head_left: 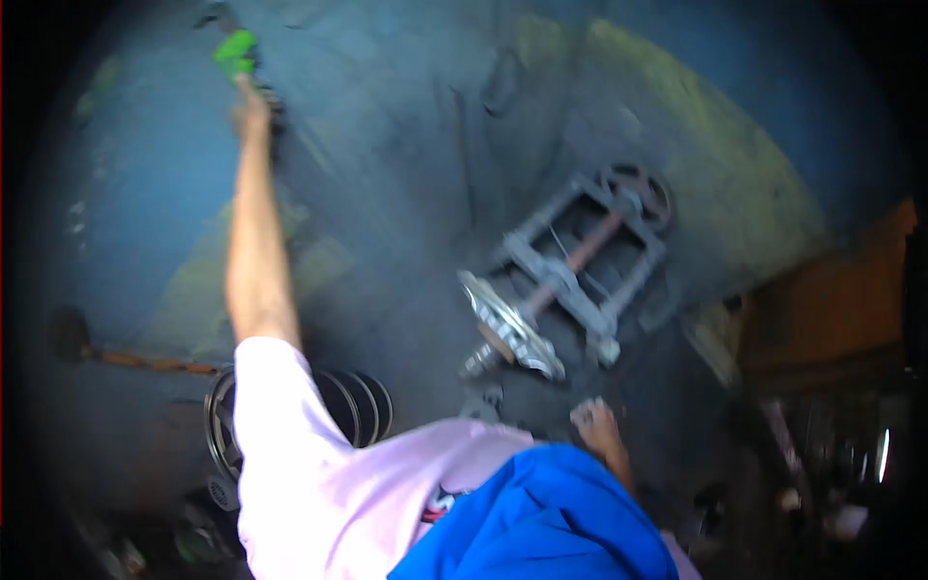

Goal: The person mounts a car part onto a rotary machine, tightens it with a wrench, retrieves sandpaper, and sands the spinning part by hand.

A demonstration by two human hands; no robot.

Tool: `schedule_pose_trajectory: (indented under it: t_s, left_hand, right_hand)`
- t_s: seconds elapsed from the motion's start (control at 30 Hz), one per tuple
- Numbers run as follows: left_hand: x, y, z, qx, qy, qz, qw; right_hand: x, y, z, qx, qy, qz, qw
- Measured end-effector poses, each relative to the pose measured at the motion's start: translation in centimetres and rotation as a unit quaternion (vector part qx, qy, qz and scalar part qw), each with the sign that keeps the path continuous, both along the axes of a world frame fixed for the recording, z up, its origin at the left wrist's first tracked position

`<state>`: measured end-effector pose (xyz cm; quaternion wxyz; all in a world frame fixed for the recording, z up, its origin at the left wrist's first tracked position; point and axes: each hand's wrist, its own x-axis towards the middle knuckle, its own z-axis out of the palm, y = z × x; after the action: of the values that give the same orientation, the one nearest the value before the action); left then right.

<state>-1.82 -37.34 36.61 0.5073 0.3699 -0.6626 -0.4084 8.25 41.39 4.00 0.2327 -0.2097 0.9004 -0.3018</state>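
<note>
Biggest first: grey metal frame (563, 276) right of centre. We judge it heavy, rigid; we'd grip the side bars, two-handed. Its rust-brown shaft (597, 242) may turn, so we'd not lift by it. Shiny silver toothed-looking disc (507, 324) at the frame's lower-left end: likely hard, slick, edgy; keep fingers off the rim. Dark spoked wheel (638, 190) at its upper-right end: same caution.

Bright-green and dark hand-tool-like item (235, 53), upper left: we'd guess moderate weight, stiff shell; hold by the body. Our left hand (249, 108) is right at its lower end; blur, can't tell if gripping. Right hand (592, 420), below the frame, fingers blurred: can't tell grip either.
</note>
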Motion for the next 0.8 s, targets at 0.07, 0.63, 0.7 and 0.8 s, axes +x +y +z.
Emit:
schedule_pose_trajectory:
  t_s: [0.07,0.63,0.7,0.8]
  left_hand:
    - [0.6,-3.1,-1.0,-0.066,-0.16,0.16,0.972]
    - [-6.9,56.3,-24.7,-0.092,-0.331,-0.61,0.714]
    - [-8.6,62.7,-29.5,-0.099,-0.439,-0.619,0.643]
    - [-10.0,69.1,-40.8,-0.238,-0.449,-0.612,0.606]
  right_hand:
    - [0.4,2.4,-2.8,0.019,-0.023,-0.016,0.999]
    - [6.3,9.6,-8.3,0.009,-0.179,-0.191,0.965]
    - [8.1,12.9,-10.8,-0.042,-0.153,-0.244,0.957]
    - [13.0,18.8,-13.4,-0.096,-0.125,-0.347,0.925]
